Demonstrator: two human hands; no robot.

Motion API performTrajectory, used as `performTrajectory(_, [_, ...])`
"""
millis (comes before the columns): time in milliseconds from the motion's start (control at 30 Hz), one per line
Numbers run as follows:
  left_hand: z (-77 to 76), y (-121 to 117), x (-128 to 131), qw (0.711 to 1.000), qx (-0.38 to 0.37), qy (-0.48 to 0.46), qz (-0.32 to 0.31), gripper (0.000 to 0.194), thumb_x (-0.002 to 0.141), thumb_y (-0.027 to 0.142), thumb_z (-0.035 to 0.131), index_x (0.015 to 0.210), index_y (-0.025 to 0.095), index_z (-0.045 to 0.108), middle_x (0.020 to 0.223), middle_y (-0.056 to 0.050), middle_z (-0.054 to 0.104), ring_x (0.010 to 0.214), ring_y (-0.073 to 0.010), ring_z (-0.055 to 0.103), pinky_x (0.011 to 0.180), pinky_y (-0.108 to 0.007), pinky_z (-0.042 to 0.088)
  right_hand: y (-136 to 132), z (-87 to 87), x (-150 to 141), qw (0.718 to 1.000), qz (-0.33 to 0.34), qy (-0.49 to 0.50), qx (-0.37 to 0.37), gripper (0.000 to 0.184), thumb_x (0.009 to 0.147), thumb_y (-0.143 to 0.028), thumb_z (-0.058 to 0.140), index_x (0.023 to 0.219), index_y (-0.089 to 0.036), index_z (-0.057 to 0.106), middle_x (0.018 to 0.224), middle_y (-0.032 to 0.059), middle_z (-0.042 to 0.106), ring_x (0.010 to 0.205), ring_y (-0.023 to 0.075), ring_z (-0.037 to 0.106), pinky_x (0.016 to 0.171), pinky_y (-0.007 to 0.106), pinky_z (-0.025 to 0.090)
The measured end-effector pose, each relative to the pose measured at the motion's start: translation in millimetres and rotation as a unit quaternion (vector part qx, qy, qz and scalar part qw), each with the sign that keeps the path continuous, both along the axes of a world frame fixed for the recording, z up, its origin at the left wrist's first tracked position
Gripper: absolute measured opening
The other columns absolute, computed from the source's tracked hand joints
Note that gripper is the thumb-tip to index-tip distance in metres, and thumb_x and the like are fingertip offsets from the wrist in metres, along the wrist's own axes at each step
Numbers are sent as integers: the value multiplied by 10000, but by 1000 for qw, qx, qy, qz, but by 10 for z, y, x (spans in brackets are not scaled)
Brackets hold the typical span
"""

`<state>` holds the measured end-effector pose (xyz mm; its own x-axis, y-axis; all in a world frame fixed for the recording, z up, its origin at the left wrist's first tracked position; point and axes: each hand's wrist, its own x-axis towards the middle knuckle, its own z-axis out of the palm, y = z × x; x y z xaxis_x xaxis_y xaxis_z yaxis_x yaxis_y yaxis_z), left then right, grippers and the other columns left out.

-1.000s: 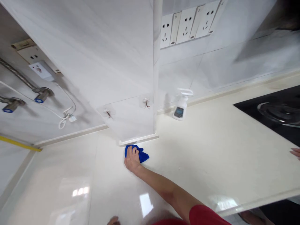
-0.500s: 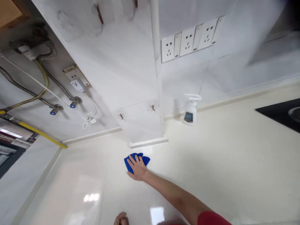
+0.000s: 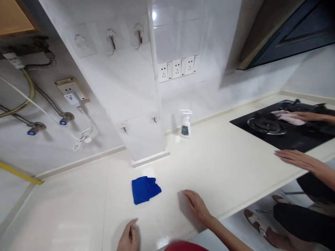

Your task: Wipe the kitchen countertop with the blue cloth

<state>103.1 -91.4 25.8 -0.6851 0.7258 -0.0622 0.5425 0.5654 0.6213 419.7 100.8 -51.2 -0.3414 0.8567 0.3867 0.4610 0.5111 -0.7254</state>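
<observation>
A folded blue cloth (image 3: 144, 189) lies on the cream countertop (image 3: 222, 167) in front of a white tiled pillar. My right hand (image 3: 196, 204) rests flat on the counter to the right of the cloth, fingers stretched out, holding nothing. My left hand (image 3: 128, 237) shows at the bottom edge, below the cloth, fingers loosely extended on the counter and empty.
A white spray bottle (image 3: 185, 124) stands at the wall by the pillar. A black gas hob (image 3: 282, 125) is at the right, where another person's hands (image 3: 295, 158) rest and wipe with a pink cloth (image 3: 286, 116). Sockets, hooks and pipes line the wall.
My right hand let go of the blue cloth and drew back to the right. The view pulled back and tilted up, bringing the hob and the other person into sight.
</observation>
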Motion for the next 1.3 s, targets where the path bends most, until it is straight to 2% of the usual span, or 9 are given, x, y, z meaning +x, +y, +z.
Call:
performTrajectory(133, [106,653,-97,989,74,19,-124,478,880,493,425,1220,218,618,1155,-107,693,936,-238,671,871,-412,552,-160,-22,131,996,-55,-43,53,374,829,-128,428,1093,-226,674,1154,96,685,1067,240,636,937,441,536])
performTrajectory(267, [-11,1114,-190,957,120,153,-214,618,781,475,614,1298,140,577,1261,-186,588,1193,-346,530,1031,-549,467,-224,19,32,988,-103,-72,88,393,808,-84,416,1109,-205,638,1181,101,652,1074,228,612,927,421,520])
performTrajectory(467, [-147,1252,-478,915,152,219,-302,471,849,446,586,1266,233,632,1155,-130,596,1075,-288,543,983,-482,506,-298,112,-47,981,-130,-103,98,414,782,-43,415,1125,-189,595,1190,107,623,1085,217,587,926,405,504])
performTrajectory(700, [-166,1325,-574,926,169,162,-296,341,871,356,535,1159,295,707,1098,-107,652,1017,-269,564,941,-420,497,-327,126,-83,976,-155,-122,90,415,789,-39,399,1126,-186,591,1182,108,620,1100,221,575,941,422,492])
performTrajectory(833, [-153,1370,-562,946,197,73,-246,291,822,348,557,1038,254,727,1076,-117,683,1033,-294,573,954,-443,470,-315,124,-91,976,-160,-122,84,416,782,-43,399,1118,-189,596,1175,105,624,1100,217,574,953,423,490])
performTrajectory(967, [-145,1361,-570,960,239,-134,-63,310,746,453,628,948,222,672,911,-79,678,988,-292,592,1012,-484,434,-302,128,-89,976,-169,-114,82,413,763,-39,403,1091,-192,602,1151,98,633,1092,210,580,954,415,496])
performTrajectory(1133, [-230,1344,-584,924,258,-272,80,444,820,574,465,1036,215,614,825,-35,659,876,-227,616,921,-448,503,-277,99,-64,976,-171,-99,87,400,760,-42,402,1066,-195,608,1133,95,640,1089,206,588,959,413,505])
performTrajectory(1233, [-237,1338,-636,882,286,-353,127,536,833,555,332,1143,202,590,908,-74,696,903,-222,662,856,-422,556,-274,77,-53,978,-170,-85,88,391,763,-50,401,1056,-200,613,1125,96,642,1083,210,593,957,422,509])
performTrajectory(1300, [-198,1316,-705,859,300,-392,134,564,809,576,347,1150,212,609,945,-93,721,932,-238,684,847,-431,576,-274,70,-52,979,-170,-74,88,378,773,-57,401,1049,-202,614,1116,96,643,1076,214,596,957,427,509])
